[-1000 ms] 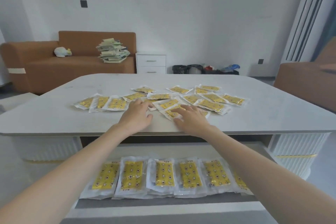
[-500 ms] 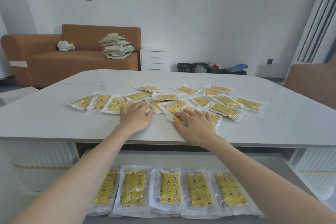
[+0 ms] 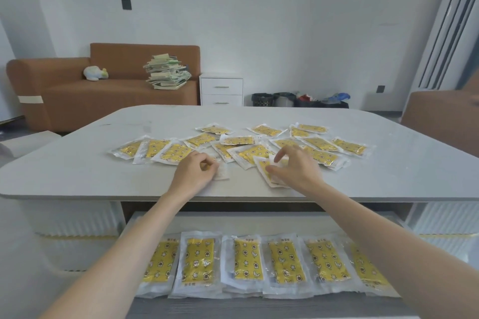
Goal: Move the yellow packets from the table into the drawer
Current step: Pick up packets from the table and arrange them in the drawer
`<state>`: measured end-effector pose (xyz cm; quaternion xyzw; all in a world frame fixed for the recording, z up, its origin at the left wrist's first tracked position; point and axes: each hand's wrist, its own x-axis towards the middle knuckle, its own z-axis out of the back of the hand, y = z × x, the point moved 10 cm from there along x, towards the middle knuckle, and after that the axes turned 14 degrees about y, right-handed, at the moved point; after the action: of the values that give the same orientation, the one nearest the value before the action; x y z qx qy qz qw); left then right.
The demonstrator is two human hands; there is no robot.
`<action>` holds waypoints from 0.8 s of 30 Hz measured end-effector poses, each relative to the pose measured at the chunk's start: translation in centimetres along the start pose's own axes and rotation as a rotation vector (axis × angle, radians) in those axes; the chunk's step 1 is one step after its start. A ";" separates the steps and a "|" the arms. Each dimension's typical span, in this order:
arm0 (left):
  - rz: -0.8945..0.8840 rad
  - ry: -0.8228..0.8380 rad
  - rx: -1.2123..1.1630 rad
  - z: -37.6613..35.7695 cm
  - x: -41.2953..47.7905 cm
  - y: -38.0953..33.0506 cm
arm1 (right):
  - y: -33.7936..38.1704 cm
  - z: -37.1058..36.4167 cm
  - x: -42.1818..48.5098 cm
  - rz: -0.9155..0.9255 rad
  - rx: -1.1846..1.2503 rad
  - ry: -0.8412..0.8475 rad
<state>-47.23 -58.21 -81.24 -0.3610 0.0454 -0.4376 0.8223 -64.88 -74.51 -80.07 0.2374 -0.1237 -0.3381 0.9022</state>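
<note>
Left hand [image 3: 194,176]: fingers curled, pinching the left-hand packet [image 3: 222,173] near the table [image 3: 77,171] front edge. Right hand [image 3: 295,171]: thumb and fingers pinch the right-hand packet [image 3: 264,168], one corner raised. Loose packets [image 3: 248,154] overlap mid-table just behind both hands. Suggest lifting one per hand and checking no neighbour rides along. Then go straight down into the open drawer [image 3: 259,223] and lay flat by the drawer row [image 3: 198,261].

Bright, even, diffuse daylight; source not visible. Shadows faint, darkest in the recess under the surface [image 3: 77,163]. Wide-angle bowing at frame edges. Slight overall softness; mild sheen on packet wrappers [image 3: 197,261].
</note>
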 end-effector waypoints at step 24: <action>0.183 0.101 -0.201 0.3 1.1 3.3 | -0.2 -0.8 1.5 -0.329 -0.053 0.387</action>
<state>-44.18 -57.68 -82.82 -0.4136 0.1630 -0.3717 0.8150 -63.58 -75.41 -80.76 0.2910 0.1005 -0.4316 0.8479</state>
